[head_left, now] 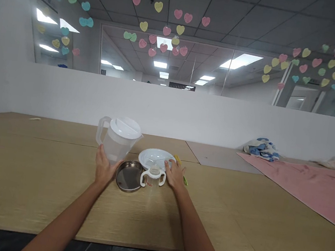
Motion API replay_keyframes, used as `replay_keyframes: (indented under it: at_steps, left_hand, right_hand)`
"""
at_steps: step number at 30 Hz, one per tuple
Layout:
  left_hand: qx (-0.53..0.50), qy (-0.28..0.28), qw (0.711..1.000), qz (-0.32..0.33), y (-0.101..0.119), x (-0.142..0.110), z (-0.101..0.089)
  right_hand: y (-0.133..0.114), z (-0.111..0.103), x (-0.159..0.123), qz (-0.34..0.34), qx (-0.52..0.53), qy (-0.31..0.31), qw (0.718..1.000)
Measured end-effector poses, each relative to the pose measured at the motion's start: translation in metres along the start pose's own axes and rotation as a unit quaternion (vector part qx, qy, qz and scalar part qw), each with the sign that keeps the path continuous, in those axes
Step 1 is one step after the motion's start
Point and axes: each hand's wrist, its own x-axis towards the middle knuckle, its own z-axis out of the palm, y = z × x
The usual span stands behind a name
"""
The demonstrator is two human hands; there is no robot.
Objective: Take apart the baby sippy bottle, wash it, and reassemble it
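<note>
My left hand (105, 167) grips the lower body of a translucent plastic pitcher (117, 145) with a white lid. The pitcher is tilted a little to the right, its handle on the left. My right hand (175, 174) is at the right edge of a white plate (146, 154), thumb over the rim and fingers outside it. A thin, clear item in the plate is too faint to name. In front of the plate stands a clear two-handled cup (154, 175) with white handles. Left of the cup lies a round metal pan (129, 176).
Just behind my right hand are a yellow item (177, 159) and a green item (185, 181), both partly hidden. A pink cloth (305, 182) covers the table's right side, with a bunched blue-and-white cloth (262, 149) behind. A white wall (169, 109) borders the back.
</note>
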Motion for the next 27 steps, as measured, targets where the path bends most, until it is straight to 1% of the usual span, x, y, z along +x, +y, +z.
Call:
replay_keyframes:
  at_steps: [4, 7, 11, 15, 17, 22, 25, 27]
  left_hand:
    - [0.011, -0.004, 1.0, 0.02, -0.0052, 0.0009, 0.0034]
    - [0.018, -0.003, 0.999, 0.031, -0.007, 0.0014, 0.0044]
    - [0.025, -0.004, 0.999, 0.041, -0.0044, 0.0006, 0.0011]
    - [0.055, 0.007, 0.997, 0.06, 0.0005, 0.0002, -0.0033]
    - [0.068, 0.01, 0.996, 0.065, 0.0019, 0.0003, -0.0039]
    - [0.081, 0.016, 0.994, 0.068, -0.0014, 0.0007, -0.0012]
    - [0.101, 0.012, 0.992, 0.068, -0.0054, 0.0011, 0.0001]
    - [0.11, 0.002, 0.991, 0.071, -0.0073, 0.0014, 0.0006]
  right_hand:
    - [0.0013, -0.0017, 0.0021, -0.018, -0.028, -0.016, 0.999]
    - [0.0012, -0.0019, 0.0019, -0.035, -0.04, -0.013, 0.998]
    - [-0.0006, -0.001, 0.0006, -0.05, -0.036, 0.032, 0.998]
    - [-0.0019, -0.0005, 0.0008, -0.048, -0.042, 0.084, 0.994]
    - [-0.0015, -0.0002, 0.0011, -0.045, -0.046, 0.092, 0.994]
    - [0.0012, 0.0012, 0.0009, -0.047, -0.049, 0.09, 0.994]
    - [0.002, 0.0001, 0.0004, -0.067, -0.043, 0.102, 0.992]
    - [0.0015, -0.0023, -0.0002, -0.088, -0.039, 0.121, 0.988]
